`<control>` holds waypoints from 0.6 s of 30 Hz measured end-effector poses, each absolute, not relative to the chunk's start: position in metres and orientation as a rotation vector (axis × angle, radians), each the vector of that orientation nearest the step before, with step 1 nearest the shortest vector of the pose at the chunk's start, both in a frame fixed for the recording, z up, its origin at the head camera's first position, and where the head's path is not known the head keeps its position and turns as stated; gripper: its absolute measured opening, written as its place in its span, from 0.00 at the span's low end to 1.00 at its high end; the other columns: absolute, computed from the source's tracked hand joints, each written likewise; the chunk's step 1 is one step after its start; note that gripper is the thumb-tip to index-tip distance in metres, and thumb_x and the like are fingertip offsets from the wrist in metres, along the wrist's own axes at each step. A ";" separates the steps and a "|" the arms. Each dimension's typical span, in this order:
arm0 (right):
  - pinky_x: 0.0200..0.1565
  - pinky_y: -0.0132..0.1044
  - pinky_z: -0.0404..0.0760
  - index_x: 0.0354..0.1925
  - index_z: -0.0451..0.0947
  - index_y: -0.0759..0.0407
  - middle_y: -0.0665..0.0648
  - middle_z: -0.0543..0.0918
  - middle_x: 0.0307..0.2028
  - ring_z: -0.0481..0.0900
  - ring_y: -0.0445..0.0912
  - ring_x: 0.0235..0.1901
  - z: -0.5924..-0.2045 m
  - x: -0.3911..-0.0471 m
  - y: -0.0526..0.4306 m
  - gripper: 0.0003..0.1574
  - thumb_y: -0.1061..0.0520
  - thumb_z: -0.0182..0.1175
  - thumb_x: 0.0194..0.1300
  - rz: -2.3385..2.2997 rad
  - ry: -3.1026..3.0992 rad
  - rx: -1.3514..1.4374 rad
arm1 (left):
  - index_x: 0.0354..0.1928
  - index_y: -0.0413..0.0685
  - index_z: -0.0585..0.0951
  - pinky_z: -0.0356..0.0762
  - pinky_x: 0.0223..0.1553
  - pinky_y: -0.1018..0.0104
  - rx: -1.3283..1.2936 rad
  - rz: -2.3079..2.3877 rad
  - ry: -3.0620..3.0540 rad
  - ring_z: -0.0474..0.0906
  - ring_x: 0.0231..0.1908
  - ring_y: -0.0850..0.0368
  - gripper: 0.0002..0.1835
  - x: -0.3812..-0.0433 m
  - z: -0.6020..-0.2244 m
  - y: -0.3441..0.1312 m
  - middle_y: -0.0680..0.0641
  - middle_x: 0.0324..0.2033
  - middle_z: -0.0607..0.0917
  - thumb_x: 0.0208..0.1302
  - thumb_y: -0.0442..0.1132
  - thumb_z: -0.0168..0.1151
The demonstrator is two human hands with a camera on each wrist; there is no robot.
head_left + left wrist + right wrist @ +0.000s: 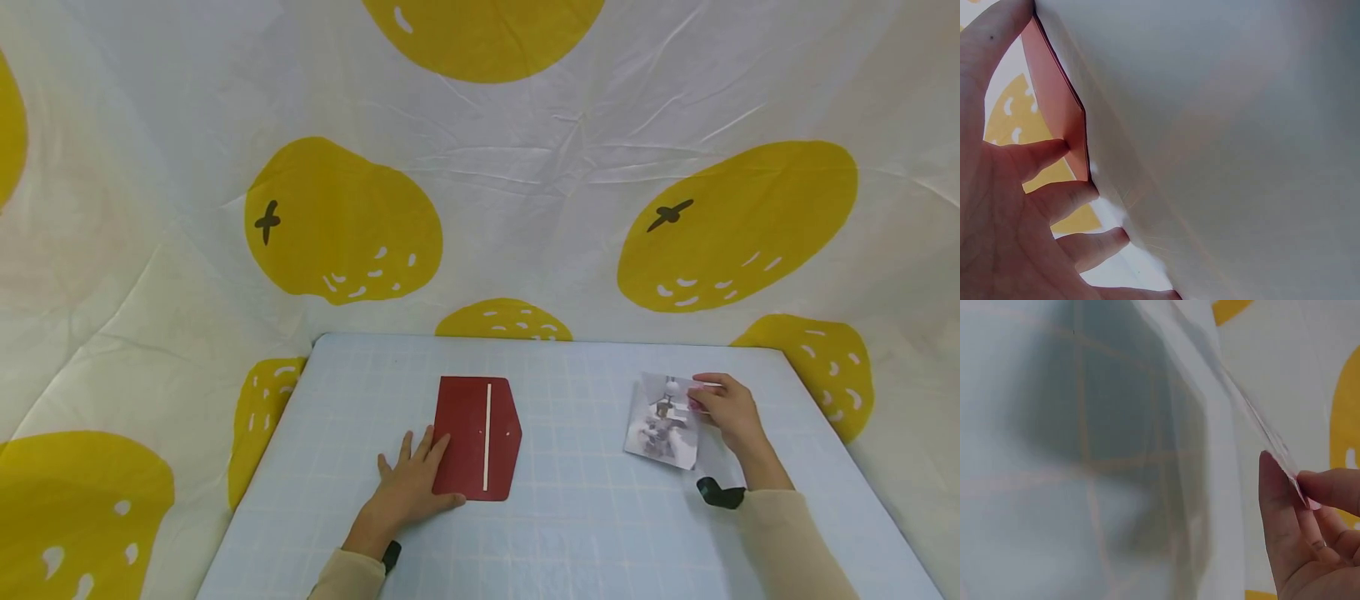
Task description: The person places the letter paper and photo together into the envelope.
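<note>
A pale sleeve (791, 542) is leading to the right hand (735, 417), whose fingers are pinching the printed card (662, 429), well right of the red folder (462, 429), which the left hand's (415, 486) spread fingers are touching.

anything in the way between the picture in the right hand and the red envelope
Nothing visible: only tabletop lies between the picture in the right hand and the red envelope. The left hand is at the envelope's opposite edge.
</note>
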State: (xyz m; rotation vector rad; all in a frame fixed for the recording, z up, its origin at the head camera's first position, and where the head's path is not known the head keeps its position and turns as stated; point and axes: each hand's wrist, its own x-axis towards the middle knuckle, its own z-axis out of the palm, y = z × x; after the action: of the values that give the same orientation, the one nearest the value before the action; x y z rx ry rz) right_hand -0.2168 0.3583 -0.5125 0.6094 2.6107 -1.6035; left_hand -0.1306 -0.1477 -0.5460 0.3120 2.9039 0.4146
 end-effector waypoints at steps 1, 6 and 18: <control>0.38 0.37 0.80 0.61 0.63 0.61 0.65 0.73 0.46 0.78 0.45 0.34 -0.513 -0.217 0.355 0.30 0.51 0.56 0.65 -1.615 2.609 0.610 | 0.70 0.57 0.55 0.41 0.51 0.24 0.312 0.413 2.904 0.43 0.66 0.36 0.55 -0.131 -0.546 -0.148 0.45 0.69 0.52 0.40 0.70 0.65; 0.35 0.36 0.80 0.61 0.64 0.61 0.64 0.74 0.46 0.78 0.45 0.34 -0.515 -0.220 0.340 0.29 0.52 0.57 0.65 -1.680 2.587 0.624 | 0.70 0.57 0.56 0.40 0.52 0.24 0.309 0.418 2.903 0.42 0.66 0.36 0.56 -0.131 -0.546 -0.148 0.45 0.69 0.53 0.39 0.70 0.65; 0.32 0.35 0.81 0.57 0.68 0.58 0.60 0.77 0.43 0.78 0.45 0.34 -0.530 -0.231 0.305 0.27 0.50 0.59 0.63 -1.770 2.564 0.565 | 0.70 0.57 0.56 0.40 0.52 0.24 0.307 0.419 2.908 0.42 0.66 0.36 0.55 -0.130 -0.545 -0.147 0.45 0.69 0.53 0.39 0.69 0.65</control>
State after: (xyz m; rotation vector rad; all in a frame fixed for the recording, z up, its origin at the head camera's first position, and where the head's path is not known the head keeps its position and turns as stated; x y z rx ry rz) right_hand -0.2307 0.3045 -0.5301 0.5655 2.5641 -1.7702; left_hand -0.1301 -0.1473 -0.5450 0.3065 2.9077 0.4191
